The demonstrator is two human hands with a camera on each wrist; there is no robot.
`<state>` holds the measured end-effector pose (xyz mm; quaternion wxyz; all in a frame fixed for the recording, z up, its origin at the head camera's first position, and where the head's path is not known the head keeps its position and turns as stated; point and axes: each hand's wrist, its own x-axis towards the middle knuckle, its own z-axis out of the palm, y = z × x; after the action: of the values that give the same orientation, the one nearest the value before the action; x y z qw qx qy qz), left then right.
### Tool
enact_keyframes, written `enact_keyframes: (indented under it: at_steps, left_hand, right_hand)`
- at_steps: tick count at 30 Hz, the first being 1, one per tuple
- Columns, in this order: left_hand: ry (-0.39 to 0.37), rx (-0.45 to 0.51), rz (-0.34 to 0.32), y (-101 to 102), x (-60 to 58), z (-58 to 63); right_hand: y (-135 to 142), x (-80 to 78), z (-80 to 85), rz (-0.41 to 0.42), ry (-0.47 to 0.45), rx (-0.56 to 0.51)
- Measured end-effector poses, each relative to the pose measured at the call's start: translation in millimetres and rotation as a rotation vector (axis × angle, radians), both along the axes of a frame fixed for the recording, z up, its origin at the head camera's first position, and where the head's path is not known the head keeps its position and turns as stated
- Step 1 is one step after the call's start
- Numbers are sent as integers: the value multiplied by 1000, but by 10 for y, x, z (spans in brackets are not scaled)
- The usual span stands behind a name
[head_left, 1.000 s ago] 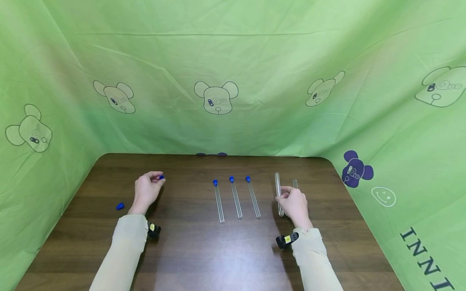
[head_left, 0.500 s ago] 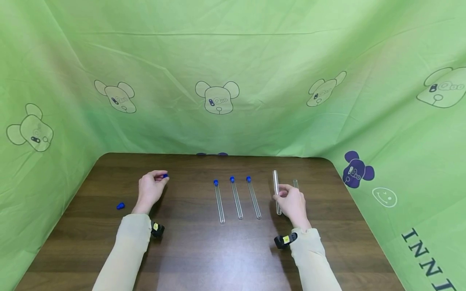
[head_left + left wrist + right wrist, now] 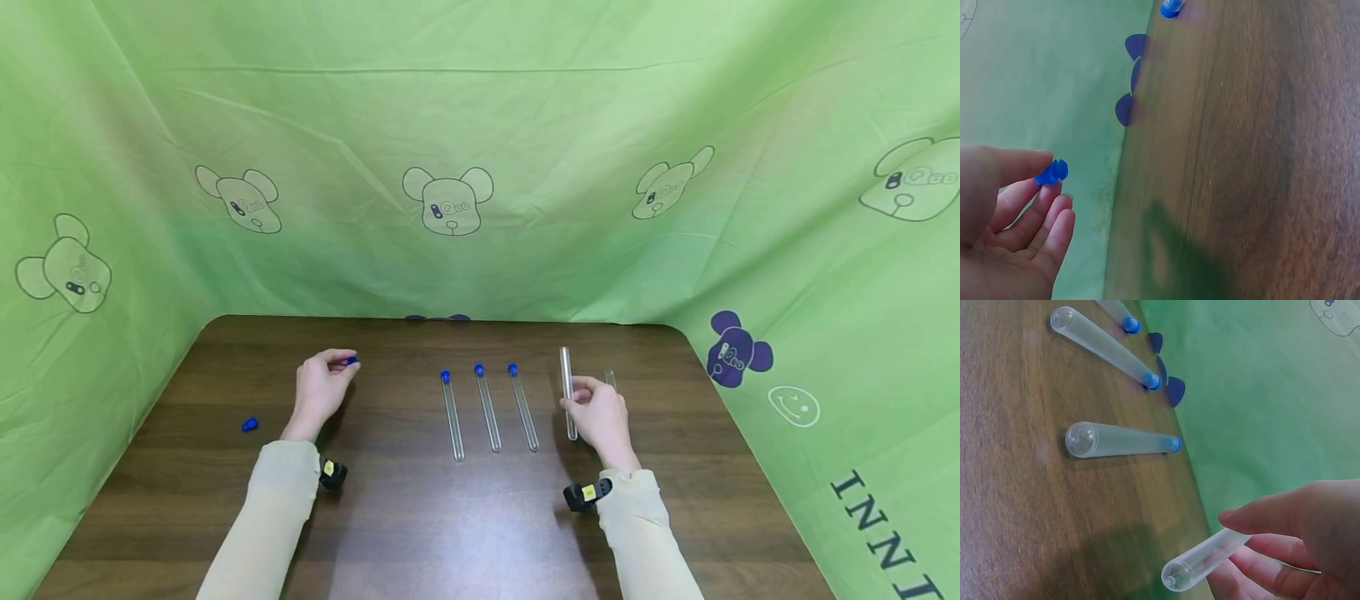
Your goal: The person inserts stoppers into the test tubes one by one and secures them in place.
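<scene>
My left hand (image 3: 321, 390) pinches a blue stopper (image 3: 1052, 172) between thumb and fingertips, held above the table's left half. In my right hand (image 3: 602, 417) is a clear, uncapped test tube (image 3: 567, 392), gripped around its middle with the mouth pointing away from me; its rounded bottom shows in the right wrist view. Between the hands lie three test tubes side by side, each with a blue stopper at its far end: a left one (image 3: 453, 421), a middle one (image 3: 487, 412) and a right one (image 3: 523, 412).
Left of my left hand, another blue stopper (image 3: 250, 424) lies on the brown wooden table (image 3: 420, 533). A further clear tube (image 3: 610, 379) lies partly hidden behind my right hand. Green cloth (image 3: 450, 275) with bear drawings encloses the table's back and sides.
My left hand has moved right with the stopper, toward the row of tubes. My right hand has shifted slightly left and away from me, still holding the uncapped test tube.
</scene>
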<state>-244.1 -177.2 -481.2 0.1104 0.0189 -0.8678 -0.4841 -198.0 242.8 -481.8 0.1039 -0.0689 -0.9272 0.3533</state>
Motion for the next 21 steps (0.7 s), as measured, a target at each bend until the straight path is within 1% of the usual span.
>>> enact_keyframes:
  at_steps: [8, 15, 21]
  left_hand:
    - [1, 7, -18, 62, 0, 13]
    - [30, 1, -26, 109, -7, 0]
    - [18, -4, -38, 158, 2, 8]
  right_hand:
    - [-28, -10, 14, 4, -2, -19]
    - [-40, -13, 27, 11, -6, -34]
    - [-59, -12, 37, 29, 7, -37]
